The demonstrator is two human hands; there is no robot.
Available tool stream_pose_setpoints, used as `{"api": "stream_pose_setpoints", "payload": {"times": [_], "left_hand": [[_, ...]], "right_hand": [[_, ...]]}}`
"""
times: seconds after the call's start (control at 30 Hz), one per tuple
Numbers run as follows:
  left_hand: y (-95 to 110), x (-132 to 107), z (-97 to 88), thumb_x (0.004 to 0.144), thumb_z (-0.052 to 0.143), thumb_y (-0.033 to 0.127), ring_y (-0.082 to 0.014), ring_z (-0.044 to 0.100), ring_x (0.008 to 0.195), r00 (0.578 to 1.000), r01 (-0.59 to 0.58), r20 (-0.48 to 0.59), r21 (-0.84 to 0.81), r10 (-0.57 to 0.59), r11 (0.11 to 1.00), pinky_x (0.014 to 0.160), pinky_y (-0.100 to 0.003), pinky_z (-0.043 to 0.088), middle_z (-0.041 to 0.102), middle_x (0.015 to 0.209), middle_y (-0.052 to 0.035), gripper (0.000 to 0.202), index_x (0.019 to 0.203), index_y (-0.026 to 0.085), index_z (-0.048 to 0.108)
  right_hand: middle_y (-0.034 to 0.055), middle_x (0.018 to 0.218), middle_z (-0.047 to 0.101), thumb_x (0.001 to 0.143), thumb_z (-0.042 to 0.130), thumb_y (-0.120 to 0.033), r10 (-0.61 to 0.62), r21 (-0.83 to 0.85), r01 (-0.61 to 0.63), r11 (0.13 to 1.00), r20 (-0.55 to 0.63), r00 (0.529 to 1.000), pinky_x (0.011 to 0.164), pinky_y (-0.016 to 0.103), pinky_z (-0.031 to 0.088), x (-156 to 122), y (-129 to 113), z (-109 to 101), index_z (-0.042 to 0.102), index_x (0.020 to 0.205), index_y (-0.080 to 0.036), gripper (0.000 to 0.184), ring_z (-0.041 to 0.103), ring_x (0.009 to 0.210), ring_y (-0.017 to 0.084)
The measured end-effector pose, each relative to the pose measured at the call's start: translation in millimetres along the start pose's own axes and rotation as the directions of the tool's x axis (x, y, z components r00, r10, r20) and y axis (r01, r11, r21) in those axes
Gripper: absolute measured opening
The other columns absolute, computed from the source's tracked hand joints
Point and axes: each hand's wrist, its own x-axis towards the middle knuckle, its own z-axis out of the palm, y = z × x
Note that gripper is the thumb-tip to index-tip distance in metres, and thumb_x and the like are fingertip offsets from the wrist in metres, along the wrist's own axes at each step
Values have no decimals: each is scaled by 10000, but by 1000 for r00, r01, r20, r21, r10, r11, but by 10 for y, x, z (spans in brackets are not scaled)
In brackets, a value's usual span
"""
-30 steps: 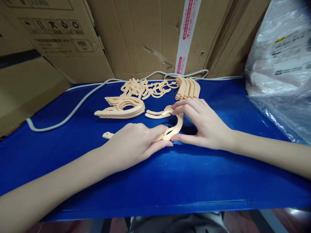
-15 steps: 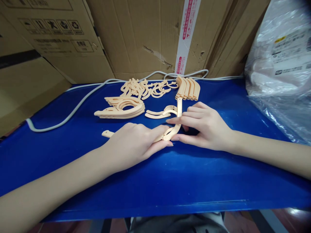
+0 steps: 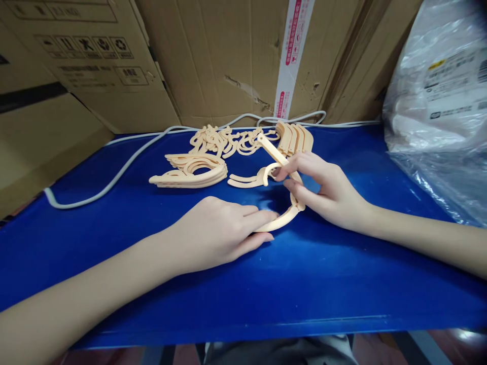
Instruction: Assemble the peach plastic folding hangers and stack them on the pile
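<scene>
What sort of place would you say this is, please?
Probably a small assembly or packing workspace: stacked beige hanger parts on a blue-covered table, with cardboard boxes behind and to the left.

Bent cream piece (image 3: 272,149) now tilted leftward

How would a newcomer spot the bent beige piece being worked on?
Start at the blue tabletop, then look between the person's left hand and right hand. The curved beige piece there bends at a corner; unlike the stack and loose pile behind, it is held in both hands.
</scene>
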Motion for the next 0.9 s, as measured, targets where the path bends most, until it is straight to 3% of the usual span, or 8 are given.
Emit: {"api": "stream_pose_setpoints", "payload": {"times": [0.1,0.27,0.4,0.53,0.7,0.9], "left_hand": [[-1,19,-10,1021,491,313,-142,678,723,1000,-24,-3,27,24,999,566,-281,389,677,825,32,214,1059,194,664],[11,31,-21,1019,489,306,-136,622,720,999,-32,-2,51,32,998,569,-290,360,632,827,18,231,965,181,676],[0,23,-20,1027,461,319,-143,601,756,1000,-25,3,39,25,999,572,-299,350,626,867,8,249,979,185,666],[-17,31,-19,1031,438,341,-168,584,826,1000,-2,25,-4,2,1000,628,-294,393,630,936,-14,262,1015,188,651],[-61,81,-19,1055,354,291,-226,583,1033,999,34,35,-33,-33,999,876,-342,467,651,1070,-87,330,1085,137,644],[-117,94,31,1043,388,276,-301,482,1319,997,80,-21,29,-80,996,1103,-484,413,578,1367,-150,345,1216,132,649]], "right_hand": [[57,998,636,796,504,-2,37,8,-37,999,33,999,914,358,440,4,40,11,612,978,-186,281,596,1013,213],[58,1037,596,751,472,27,40,-24,-38,999,57,998,924,368,438,10,41,20,589,932,-198,312,587,1071,228],[73,1093,592,736,454,35,11,-51,-8,999,54,999,895,365,454,6,39,26,566,953,-200,339,584,1048,220],[59,1051,630,739,436,25,71,-20,-71,997,-5,997,850,352,482,-5,83,49,499,997,-221,362,609,1003,208],[51,1050,650,780,422,3,121,55,-117,992,-64,991,879,355,495,-16,143,78,487,996,-230,324,627,1032,202],[52,1042,646,798,483,-33,206,167,-190,967,-82,975,895,359,505,-17,230,89,542,1007,-209,280,633,990,189]]}}
